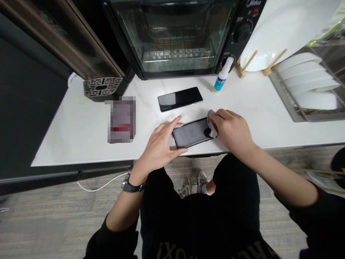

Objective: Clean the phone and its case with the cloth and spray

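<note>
- Dark metal appliance [101, 86] with a perforated silver drip tray, standing at the back left of the white marble-look counter [72, 140]
- Rectangular packet [121, 119] lying flat on the counter, left of the hands; its surface is pixelated and cannot be read
- Left hand [159, 138], black wristwatch [132, 187] on its wrist, clamped across the left end of a black slab smartphone [190, 133], with fingers on the far long edge and the thumb side on the near edge
- Black slab smartphone lies flat on the counter near its front edge, between the two hands, which stand apart; its upward face shows a dull grey haze over most of its length
- Right hand [231, 129] closed on a crumpled grey-white cloth [212, 124], pressing it onto the right end of that phone; a round black spot shows beside the cloth, nature undetermined
- Second glossy black smartphone [180, 99] lies flat behind the first, well clear of both hands, its face reflective with no haze observed
- Small white spray bottle [222, 76] with a blue label stands upright at the back, no hand on it
- Black countertop toaster oven [172, 36] sits behind the phones; a metal dish rack [304, 86] of white plates stands at far right
</note>
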`<state>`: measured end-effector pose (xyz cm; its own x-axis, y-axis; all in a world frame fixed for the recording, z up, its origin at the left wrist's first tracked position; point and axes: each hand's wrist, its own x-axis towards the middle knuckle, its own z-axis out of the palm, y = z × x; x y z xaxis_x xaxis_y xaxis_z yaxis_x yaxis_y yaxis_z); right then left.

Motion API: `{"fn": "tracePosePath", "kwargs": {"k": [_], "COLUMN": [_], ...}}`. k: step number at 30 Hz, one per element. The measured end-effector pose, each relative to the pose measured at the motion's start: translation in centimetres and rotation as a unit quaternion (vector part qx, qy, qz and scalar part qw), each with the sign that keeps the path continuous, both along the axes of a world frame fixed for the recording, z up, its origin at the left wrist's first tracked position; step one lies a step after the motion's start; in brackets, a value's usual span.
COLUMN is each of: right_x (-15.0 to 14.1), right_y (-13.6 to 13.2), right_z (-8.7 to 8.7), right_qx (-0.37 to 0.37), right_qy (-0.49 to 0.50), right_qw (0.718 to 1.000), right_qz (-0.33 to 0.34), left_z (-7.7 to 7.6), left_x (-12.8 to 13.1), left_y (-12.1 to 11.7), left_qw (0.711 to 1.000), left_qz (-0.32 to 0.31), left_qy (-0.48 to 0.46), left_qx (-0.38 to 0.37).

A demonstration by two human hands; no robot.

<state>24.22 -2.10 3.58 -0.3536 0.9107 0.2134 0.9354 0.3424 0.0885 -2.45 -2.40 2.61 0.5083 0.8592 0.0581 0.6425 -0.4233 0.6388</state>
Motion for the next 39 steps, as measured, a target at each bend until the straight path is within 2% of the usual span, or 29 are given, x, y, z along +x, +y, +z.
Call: {"fn": "tracePosePath", "kwargs": {"k": [8,11,16,19,25,28,39], "right_x": [-2.3,-4.5,-8.9,-9.8,-7.8,-6.4,1.1], "right_y": [-0.2,-0.7,-1.6,-1.9,-2.3,-2.5,-2.5], "right_z": [-0.3,-0.6,-1.1,-1.1,-0.2,0.1,1.0], "right_qx": [-0.011,-0.034,-0.065,-0.063,-0.087,-0.103,-0.088], "right_qy": [0.033,0.059,0.127,0.134,0.126,0.110,0.090], "right_qw": [0.999,0.997,0.983,0.981,0.973,0.974,0.991], "right_qz": [0.020,0.038,0.116,0.126,0.170,0.169,0.035], "left_z": [-0.2,-0.1,-0.2,-0.4,-0.2,0.0,0.3], "left_x": [0.1,0.2,0.0,-0.1,0.1,0.2,0.3], "left_y": [0.0,0.1,0.0,-0.1,-0.1,-0.1,-0.1], "left_qw": [1.000,1.000,1.000,1.000,1.000,1.000,1.000], "left_qz": [0.006,0.009,0.012,0.013,0.011,0.009,0.018], "left_qy": [-0.007,-0.007,-0.007,-0.010,-0.012,-0.007,0.001], "left_qx": [0.007,0.004,0.007,0.012,0.007,0.007,-0.005]}}
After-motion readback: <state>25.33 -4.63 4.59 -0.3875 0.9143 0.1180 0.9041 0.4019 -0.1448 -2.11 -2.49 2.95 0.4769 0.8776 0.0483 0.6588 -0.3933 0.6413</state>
